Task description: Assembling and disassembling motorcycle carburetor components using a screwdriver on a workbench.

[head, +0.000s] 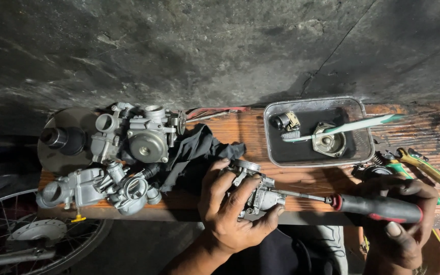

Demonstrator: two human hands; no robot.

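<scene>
Left hand (227,206) grip clamps small silver metal carburetor body (258,193) at counter (301,181) front edge, right hand (401,224) grip wraps black-red-handled screwdriver (362,204); keep shaft straight, press firmly, avoid slipping.

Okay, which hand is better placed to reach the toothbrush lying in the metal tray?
Probably the right hand: it is nearer the metal tray holding the toothbrush, though it holds a screwdriver. The left hand grips the carburetor.

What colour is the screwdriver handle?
Black with red accents, on the screwdriver in the head view.
</scene>
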